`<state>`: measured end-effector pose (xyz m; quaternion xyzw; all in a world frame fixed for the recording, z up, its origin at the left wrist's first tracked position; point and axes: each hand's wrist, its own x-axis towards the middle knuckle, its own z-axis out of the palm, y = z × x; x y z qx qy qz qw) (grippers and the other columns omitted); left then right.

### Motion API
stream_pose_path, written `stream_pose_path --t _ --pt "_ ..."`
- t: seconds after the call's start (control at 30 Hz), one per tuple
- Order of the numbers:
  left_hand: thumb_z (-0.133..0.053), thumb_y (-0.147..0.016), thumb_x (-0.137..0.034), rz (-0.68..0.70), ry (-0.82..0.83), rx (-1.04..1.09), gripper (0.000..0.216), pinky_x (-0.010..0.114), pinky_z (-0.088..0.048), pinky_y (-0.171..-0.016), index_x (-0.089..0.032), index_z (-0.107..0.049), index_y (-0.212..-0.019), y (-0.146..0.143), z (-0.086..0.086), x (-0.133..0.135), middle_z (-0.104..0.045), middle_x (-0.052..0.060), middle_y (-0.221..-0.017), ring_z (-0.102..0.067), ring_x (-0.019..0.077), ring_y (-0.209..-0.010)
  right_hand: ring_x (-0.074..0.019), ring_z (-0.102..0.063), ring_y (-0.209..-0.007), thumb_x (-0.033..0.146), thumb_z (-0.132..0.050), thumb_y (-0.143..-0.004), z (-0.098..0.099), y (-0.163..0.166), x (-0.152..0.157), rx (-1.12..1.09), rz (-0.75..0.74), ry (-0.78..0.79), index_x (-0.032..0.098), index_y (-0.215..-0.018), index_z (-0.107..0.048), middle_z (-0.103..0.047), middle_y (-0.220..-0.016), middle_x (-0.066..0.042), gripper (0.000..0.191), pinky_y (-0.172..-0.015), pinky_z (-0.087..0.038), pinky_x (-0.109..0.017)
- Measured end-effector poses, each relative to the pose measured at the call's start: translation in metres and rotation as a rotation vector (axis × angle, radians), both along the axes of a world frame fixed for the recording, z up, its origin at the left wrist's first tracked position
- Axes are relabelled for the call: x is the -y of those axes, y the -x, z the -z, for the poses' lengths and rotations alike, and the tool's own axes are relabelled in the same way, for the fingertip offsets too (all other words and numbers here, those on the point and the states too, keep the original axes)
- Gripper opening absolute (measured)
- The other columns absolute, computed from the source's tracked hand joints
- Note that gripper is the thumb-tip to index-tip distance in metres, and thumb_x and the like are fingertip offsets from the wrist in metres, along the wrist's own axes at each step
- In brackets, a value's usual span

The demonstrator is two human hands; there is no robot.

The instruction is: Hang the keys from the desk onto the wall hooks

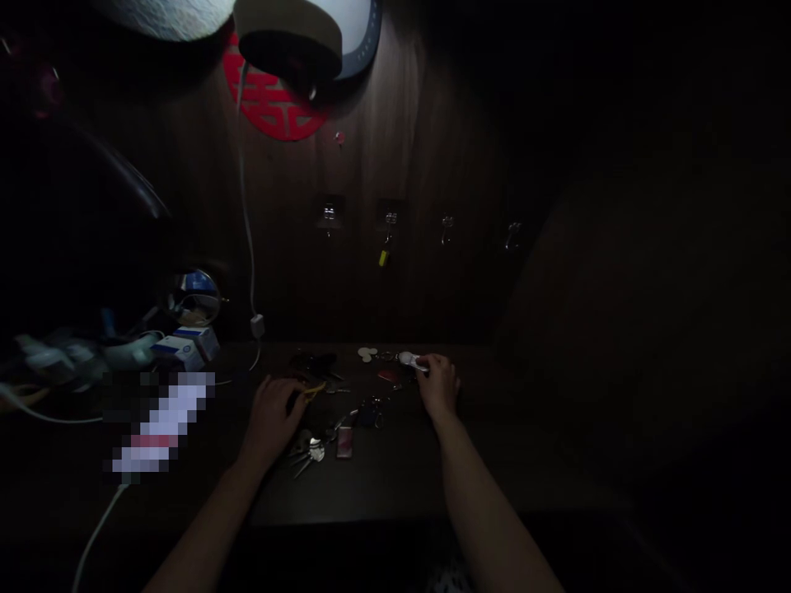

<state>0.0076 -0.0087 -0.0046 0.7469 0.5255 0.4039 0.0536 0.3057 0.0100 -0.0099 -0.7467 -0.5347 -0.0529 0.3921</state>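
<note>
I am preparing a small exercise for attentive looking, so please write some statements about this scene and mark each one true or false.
1. A yellow tag hangs from a hook on the wall. True.
2. Only one hook shows. False: four show in a row.
3. The right grip is at a white item. True.
4. The left grip is on the mirror. False: it is at a yellow item.
5. Keys lie on the desk. True.
6. The red ornament lies among the keys. False: it is on the wall, above the hooks.

It's dim, but the red emblem (281, 110) suggests a home
</note>
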Motion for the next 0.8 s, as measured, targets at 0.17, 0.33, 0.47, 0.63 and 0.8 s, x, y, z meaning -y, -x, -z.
stream_pose_path --t 0.17,0.33,0.47,0.63,0.8 --pt "-0.041 -0.079 -0.040 -0.291 0.088 0.345 0.025 0.033 -0.048 -0.073 -0.022 -0.058 -0.087 0.008 -0.002 0.000 -0.068 0.003 -0.083 -0.063 0.0217 -0.079 -0.0252 -0.048 -0.106 0.012 -0.046 -0.078 -0.004 0.010 0.001 -0.020 -0.078 -0.066 0.024 -0.090 -0.063 -0.056 -0.112 -0.008 0.024 -0.084 -0.036 -0.039" --pt "-0.045 -0.076 -0.042 -0.394 0.130 0.451 0.027 0.032 -0.049 -0.074 -0.021 -0.059 -0.087 0.014 -0.003 -0.002 -0.068 0.004 -0.086 -0.063 0.0217 -0.081 -0.0225 -0.050 -0.100 0.009 -0.043 -0.079 -0.003 0.031 0.003 0.010 -0.378 -0.050 0.023 -0.085 -0.064 -0.062 -0.099 -0.006 0.026 -0.086 -0.036 -0.038" --pt "-0.047 -0.075 -0.041 -0.362 0.091 0.442 0.031 0.034 -0.049 -0.081 -0.019 -0.060 -0.094 0.014 0.001 -0.005 -0.067 0.007 -0.094 -0.062 0.0224 -0.089 -0.0193 -0.053 -0.099 0.006 -0.046 -0.077 0.001 0.040 0.008 -0.026 -0.724 0.029 0.024 -0.088 -0.065 -0.064 -0.097 -0.003 0.029 -0.087 -0.038 -0.035" --pt "-0.047 -0.077 -0.033 -0.330 0.031 0.406 0.033 0.036 -0.047 -0.087 -0.020 -0.057 -0.105 0.014 0.006 -0.006 -0.066 0.008 -0.107 -0.061 0.0222 -0.100 -0.0189 -0.051 -0.109 0.012 -0.051 -0.080 0.006 0.044 0.019 0.016 -0.891 0.115 0.027 -0.095 -0.066 -0.063 -0.107 -0.002 0.026 -0.095 -0.033 -0.039" --pt "-0.045 -0.078 -0.033 -0.294 -0.022 0.375 0.030 0.035 -0.048 -0.083 -0.020 -0.058 -0.101 0.012 0.004 -0.001 -0.068 0.007 -0.099 -0.063 0.0216 -0.093 -0.0207 -0.054 -0.103 0.018 -0.055 -0.080 0.004 0.042 0.019 -0.055 -0.740 0.116 0.024 -0.085 -0.065 -0.066 -0.096 -0.003 0.013 -0.089 -0.037 -0.036"
